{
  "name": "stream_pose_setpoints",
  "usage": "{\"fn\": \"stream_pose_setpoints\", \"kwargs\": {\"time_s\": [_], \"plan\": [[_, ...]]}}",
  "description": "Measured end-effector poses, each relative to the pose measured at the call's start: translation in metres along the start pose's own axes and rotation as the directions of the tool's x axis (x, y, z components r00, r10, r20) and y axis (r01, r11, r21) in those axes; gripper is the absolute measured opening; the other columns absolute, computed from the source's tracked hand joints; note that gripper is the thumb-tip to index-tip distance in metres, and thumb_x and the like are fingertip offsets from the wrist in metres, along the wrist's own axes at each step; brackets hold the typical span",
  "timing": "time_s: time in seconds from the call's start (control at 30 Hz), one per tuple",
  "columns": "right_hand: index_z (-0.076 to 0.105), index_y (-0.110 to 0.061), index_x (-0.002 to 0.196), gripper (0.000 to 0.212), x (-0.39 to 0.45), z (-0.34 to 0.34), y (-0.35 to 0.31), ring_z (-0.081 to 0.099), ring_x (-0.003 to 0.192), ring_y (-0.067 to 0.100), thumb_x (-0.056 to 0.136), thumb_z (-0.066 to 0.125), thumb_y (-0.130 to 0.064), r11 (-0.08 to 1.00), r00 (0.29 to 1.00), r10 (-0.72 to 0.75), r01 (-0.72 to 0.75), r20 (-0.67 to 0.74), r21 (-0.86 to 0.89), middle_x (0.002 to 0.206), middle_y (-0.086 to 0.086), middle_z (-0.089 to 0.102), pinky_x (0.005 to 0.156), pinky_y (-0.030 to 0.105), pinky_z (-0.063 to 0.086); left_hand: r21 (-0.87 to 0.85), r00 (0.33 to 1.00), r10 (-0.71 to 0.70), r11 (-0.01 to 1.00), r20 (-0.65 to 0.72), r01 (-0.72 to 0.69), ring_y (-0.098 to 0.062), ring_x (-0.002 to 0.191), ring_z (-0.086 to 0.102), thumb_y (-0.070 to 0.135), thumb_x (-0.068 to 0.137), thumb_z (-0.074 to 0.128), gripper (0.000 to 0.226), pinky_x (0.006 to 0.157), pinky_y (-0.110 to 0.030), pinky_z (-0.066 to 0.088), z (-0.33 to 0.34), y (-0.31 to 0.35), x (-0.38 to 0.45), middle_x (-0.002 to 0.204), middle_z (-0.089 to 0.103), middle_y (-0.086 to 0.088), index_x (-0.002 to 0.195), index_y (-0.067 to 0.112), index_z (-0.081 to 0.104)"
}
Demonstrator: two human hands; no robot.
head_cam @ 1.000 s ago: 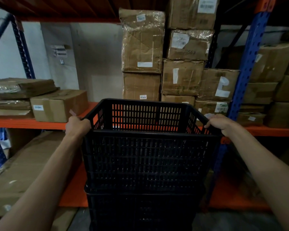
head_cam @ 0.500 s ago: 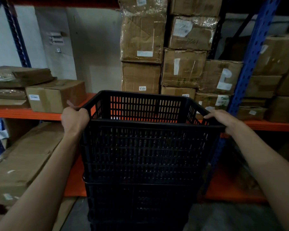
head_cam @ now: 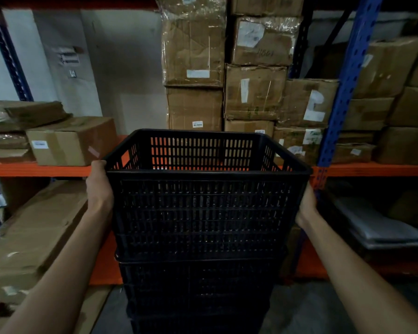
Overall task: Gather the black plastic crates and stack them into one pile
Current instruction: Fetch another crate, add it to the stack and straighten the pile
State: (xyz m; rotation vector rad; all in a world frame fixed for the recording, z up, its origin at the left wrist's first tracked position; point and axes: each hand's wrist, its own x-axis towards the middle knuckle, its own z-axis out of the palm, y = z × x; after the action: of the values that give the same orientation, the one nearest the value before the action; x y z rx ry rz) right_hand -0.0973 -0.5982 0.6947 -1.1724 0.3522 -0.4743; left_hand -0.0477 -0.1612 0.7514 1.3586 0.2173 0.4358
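Head view is showing you standing at the racking with both hands pressing on the top crate [head_cam: 203,208], which is sitting on a stack of black crates [head_cam: 198,292] on the floor, just in front of the orange shelf beam [head_cam: 34,170]. Your left hand [head_cam: 99,186] is lying flat against the left wall just under the rim, fingers closed against the plastic. Your right hand [head_cam: 306,203] is pressing the right wall lower down, mostly hidden behind the crate's corner (so I cannot tell how its fingers are curling). The crate is looking empty, so it is likely handling light; the slotted walls are probably stiff enough but a little slick and flexing under a flat-palm squeeze. You are better off taking hold under the thick rim on both short sides, where the lip is giving your fingers an edge. How deeply it is nesting into the one below is hard to judge in this dim light.
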Motion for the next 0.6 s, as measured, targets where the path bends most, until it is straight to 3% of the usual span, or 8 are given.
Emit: {"fn": "stream_pose_setpoints", "kwargs": {"time_s": [0.07,0.17,0.27,0.33,0.4,0.47,0.53,0.6], "plan": [[0.064,-0.013,0.111,0.052,0.002,0.001,0.001,0.061,0.08,0.024,0.093,0.04,-0.056,1.0,1.0,0.002,-0.002,-0.003,0.007,0.085,0.003,0.064,0.081,0.043,0.049,-0.017,1.0,0.027,1.0,0.014,-0.026,-0.026,0.082,0.057,0.06,0.07,0.044,0.038,0.075,-0.043,0.044,0.001,-0.003,0.005,0.084,0.061,-0.007,0.07,0.027,0.062],[0.063,-0.011,0.113,0.054,0.003,0.002,0.006,0.06,0.089,0.027,0.095,0.037,-0.055,1.0,0.999,0.01,-0.009,-0.053,0.019,0.093,0.006,0.063,0.086,0.044,0.048,-0.085,1.0,0.02,0.996,0.019,-0.018,-0.026,0.08,0.055,0.06,0.069,0.044,0.041,0.073,-0.044,0.042,0.003,-0.01,0.008,0.083,0.057,-0.008,0.076,0.023,0.06],[0.064,-0.017,0.091,0.044,0.0,0.002,0.013,0.06,0.082,0.025,0.098,0.035,-0.05,0.997,0.995,0.034,-0.027,-0.09,0.077,0.088,0.005,0.062,0.076,0.04,0.049,-0.136,0.999,0.018,0.991,0.029,-0.014,-0.029,0.084,0.058,0.061,0.069,0.048,0.04,0.076,-0.045,0.044,0.005,-0.015,0.013,0.086,0.06,-0.008,0.079,0.026,0.065],[0.066,-0.022,0.085,0.043,-0.006,0.003,0.013,0.062,0.078,0.022,0.097,0.036,-0.05,0.997,0.997,0.0,0.006,-0.073,0.075,0.083,0.003,0.064,0.068,0.036,0.05,-0.148,0.991,0.0,0.989,0.134,0.02,-0.034,0.092,0.063,0.069,0.069,0.051,0.052,0.08,-0.046,0.048,-0.001,-0.018,0.018,0.089,0.068,-0.007,0.089,0.026,0.072],[0.07,-0.026,0.093,0.047,-0.009,0.002,0.016,0.066,0.084,0.02,0.094,0.036,-0.058,0.996,0.997,-0.013,0.02,-0.073,0.085,0.087,0.0,0.071,0.067,0.033,0.052,-0.171,0.966,-0.024,0.983,0.258,0.07,-0.035,0.098,0.068,0.081,0.068,0.05,0.072,0.085,-0.046,0.053,-0.01,-0.031,0.023,0.098,0.074,-0.009,0.106,0.024,0.074],[0.067,-0.028,0.117,0.062,-0.014,-0.004,0.024,0.063,0.107,0.024,0.087,0.034,-0.071,0.999,0.997,0.002,0.001,-0.079,0.032,0.111,0.003,0.071,0.085,0.037,0.053,-0.143,0.968,-0.052,0.986,0.247,0.09,-0.034,0.103,0.067,0.09,0.065,0.044,0.081,0.09,-0.047,0.052,-0.021,-0.054,0.022,0.103,0.075,-0.007,0.11,0.028,0.073],[0.052,-0.029,0.137,0.084,-0.014,-0.016,0.049,0.05,0.126,0.032,0.077,0.031,-0.083,0.991,0.992,0.079,-0.089,-0.102,-0.098,0.138,0.009,0.055,0.107,0.05,0.039,-0.052,0.978,-0.101,0.992,0.183,0.112,-0.03,0.114,0.062,0.095,0.062,0.037,0.087,0.098,-0.049,0.048,-0.034,-0.086,0.014,0.116,0.071,-0.004,0.116,0.034,0.069],[0.052,-0.027,0.137,0.085,-0.022,-0.024,0.069,0.052,0.124,0.035,0.076,0.034,-0.084,0.968,0.984,0.174,-0.178,-0.035,-0.176,0.139,0.012,0.053,0.107,0.055,0.039,0.044,0.954,-0.195,0.981,0.229,0.19,-0.025,0.107,0.069,0.095,0.063,0.033,0.084,0.094,-0.048,0.052,-0.044,-0.119,0.001,0.119,0.071,-0.002,0.115,0.04,0.069]]}}
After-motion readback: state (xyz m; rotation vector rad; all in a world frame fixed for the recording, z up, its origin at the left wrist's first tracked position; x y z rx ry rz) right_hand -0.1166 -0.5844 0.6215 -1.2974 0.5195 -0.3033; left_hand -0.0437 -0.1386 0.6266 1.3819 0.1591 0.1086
